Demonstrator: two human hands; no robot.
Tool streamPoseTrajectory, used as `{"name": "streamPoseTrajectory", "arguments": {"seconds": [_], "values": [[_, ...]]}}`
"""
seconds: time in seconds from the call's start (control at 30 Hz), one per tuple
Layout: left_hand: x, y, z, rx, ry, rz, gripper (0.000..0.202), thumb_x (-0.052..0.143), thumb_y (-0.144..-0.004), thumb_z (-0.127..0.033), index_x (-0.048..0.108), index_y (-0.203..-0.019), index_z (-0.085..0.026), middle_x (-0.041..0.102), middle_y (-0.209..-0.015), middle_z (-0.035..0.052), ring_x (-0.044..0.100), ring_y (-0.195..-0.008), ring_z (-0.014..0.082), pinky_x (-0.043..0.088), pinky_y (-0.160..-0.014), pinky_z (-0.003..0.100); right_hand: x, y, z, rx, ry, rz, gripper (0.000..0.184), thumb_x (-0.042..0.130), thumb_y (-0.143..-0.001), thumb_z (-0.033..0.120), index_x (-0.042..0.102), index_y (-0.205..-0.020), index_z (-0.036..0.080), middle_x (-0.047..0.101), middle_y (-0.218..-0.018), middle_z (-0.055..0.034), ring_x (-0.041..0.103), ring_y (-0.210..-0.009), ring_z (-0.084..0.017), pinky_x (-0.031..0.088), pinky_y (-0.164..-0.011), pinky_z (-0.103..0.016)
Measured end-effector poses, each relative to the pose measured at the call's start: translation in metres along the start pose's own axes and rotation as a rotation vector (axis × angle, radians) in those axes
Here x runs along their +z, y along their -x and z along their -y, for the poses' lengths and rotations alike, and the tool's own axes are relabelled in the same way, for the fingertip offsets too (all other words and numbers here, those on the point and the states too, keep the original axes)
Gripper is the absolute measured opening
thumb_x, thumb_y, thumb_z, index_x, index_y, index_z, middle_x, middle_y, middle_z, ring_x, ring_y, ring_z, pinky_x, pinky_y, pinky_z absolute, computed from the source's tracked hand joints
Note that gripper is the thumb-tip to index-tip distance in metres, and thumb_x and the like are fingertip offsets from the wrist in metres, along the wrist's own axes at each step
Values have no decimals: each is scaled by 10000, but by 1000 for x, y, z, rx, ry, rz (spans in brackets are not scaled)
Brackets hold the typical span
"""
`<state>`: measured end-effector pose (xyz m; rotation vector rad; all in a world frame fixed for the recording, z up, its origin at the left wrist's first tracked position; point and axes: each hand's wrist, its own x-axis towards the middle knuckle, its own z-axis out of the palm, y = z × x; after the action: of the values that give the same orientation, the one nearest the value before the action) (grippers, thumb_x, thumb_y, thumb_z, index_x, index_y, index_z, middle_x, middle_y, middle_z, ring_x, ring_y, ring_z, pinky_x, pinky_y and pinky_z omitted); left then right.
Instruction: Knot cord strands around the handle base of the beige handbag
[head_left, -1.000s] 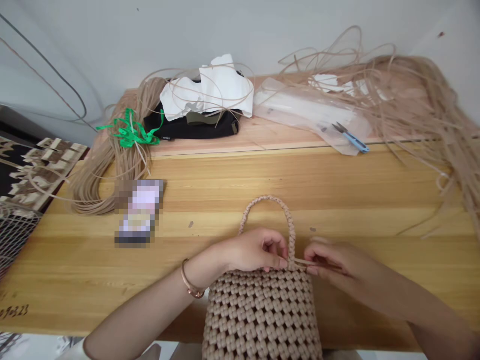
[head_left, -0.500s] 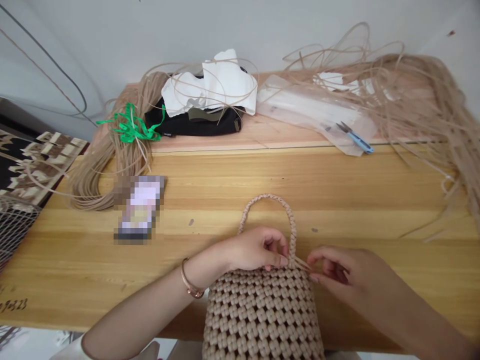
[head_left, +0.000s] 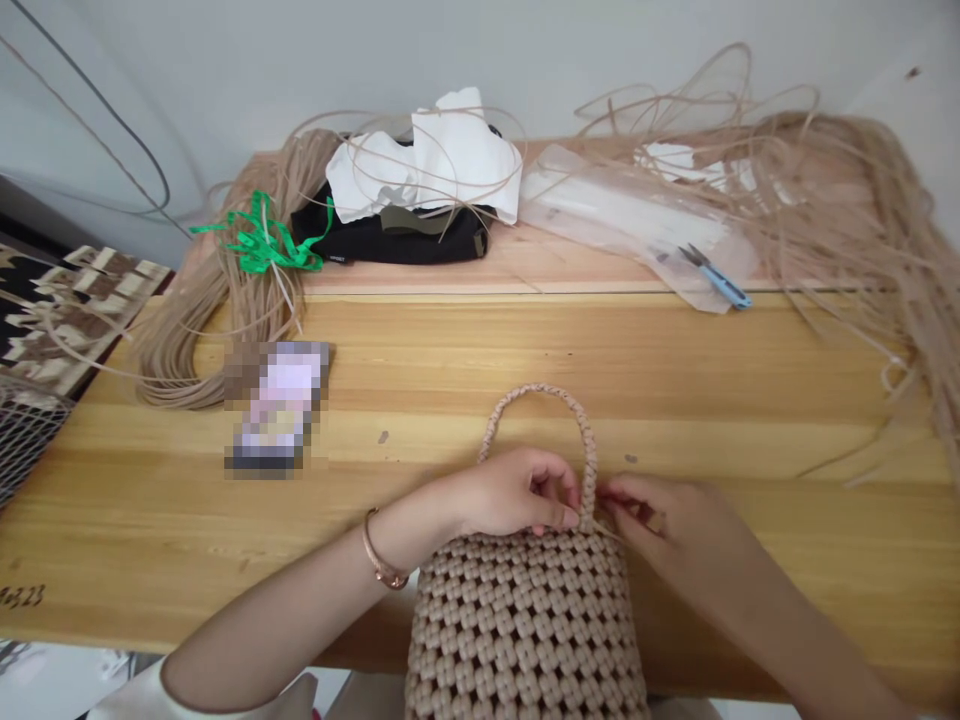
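Observation:
A beige woven bag [head_left: 525, 630] stands upright against the table's front edge, its braided handle [head_left: 541, 388] arching up from the rim. My left hand [head_left: 517, 492] is closed at the right foot of the handle, thumb and fingers pinching it just above the rim. Just right of that spot, my right hand [head_left: 652, 510] has its fingers curled together in a pinch by a thin beige cord [head_left: 611, 532] that comes out at the handle's base. The right fingertips partly hide the cord's end.
A blurred phone [head_left: 281, 405] lies on the wooden table [head_left: 450, 350]. Behind it is a cord bundle [head_left: 176, 360] with green ribbon [head_left: 262, 240]. Farther back are a black pouch [head_left: 390, 240], white paper [head_left: 465, 160], blue thread snips [head_left: 716, 278] and loose cords [head_left: 885, 200].
My right hand has moved slightly up and left, closer to the handle, and its fingers have drawn together. My left hand keeps its hold. The view has shifted slightly.

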<state>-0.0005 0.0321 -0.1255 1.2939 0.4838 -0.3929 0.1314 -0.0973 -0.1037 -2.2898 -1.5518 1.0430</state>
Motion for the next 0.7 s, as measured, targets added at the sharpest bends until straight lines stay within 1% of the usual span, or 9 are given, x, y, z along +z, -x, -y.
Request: {"name": "streamPoseTrajectory", "arguments": {"seconds": [0.1,0.17,0.27,0.37,0.47,0.57,0.7], "values": [[0,1,0,20,-8,-4,72,597,-721,-166,537,-751,-140,480,-605,-43,426,-521,74,347,-508,205,-2,1,6,-62,-197,63,285,359,-808,140,628,-741,207,661,-702,-9,598,-639,-173,433,-580,-272],[1,2,0,51,-33,-8,56,583,-733,-171,544,-758,-139,482,-618,-41,425,-536,75,343,-513,205,-3,4,9,-86,-304,90,286,352,-819,153,618,-725,204,646,-688,-5,595,-660,-173,449,-600,-269],[2,5,-2,94,-105,-57,29,571,-738,-155,562,-758,-135,486,-622,-40,432,-577,78,342,-541,200,-2,8,11,-57,-413,74,269,365,-839,197,615,-741,216,635,-687,6,595,-687,-172,463,-613,-261],[4,8,-5,122,-141,-105,12,572,-732,-130,570,-744,-131,508,-660,-32,452,-597,73,358,-576,195,4,10,8,-23,-501,48,236,398,-852,251,626,-797,237,644,-752,11,603,-789,-174,472,-666,-252],[6,10,-5,129,-134,-100,16,563,-745,-135,567,-760,-134,515,-659,-37,458,-570,61,363,-571,188,10,12,4,6,-592,94,225,424,-866,313,637,-887,242,663,-863,2,599,-877,-179,471,-743,-266],[7,11,-4,125,-163,-122,20,561,-750,-137,571,-767,-136,518,-632,-44,458,-575,60,363,-576,180,13,15,2,52,-638,120,250,435,-874,350,623,-1001,244,668,-952,-7,605,-884,-179,470,-765,-278],[7,10,-3,146,-189,-129,22,557,-748,-126,571,-762,-135,547,-682,-31,473,-625,64,371,-598,174,13,19,4,72,-572,66,272,452,-867,375,620,-1043,253,667,-986,-24,604,-895,-197,473,-781,-308]]}}
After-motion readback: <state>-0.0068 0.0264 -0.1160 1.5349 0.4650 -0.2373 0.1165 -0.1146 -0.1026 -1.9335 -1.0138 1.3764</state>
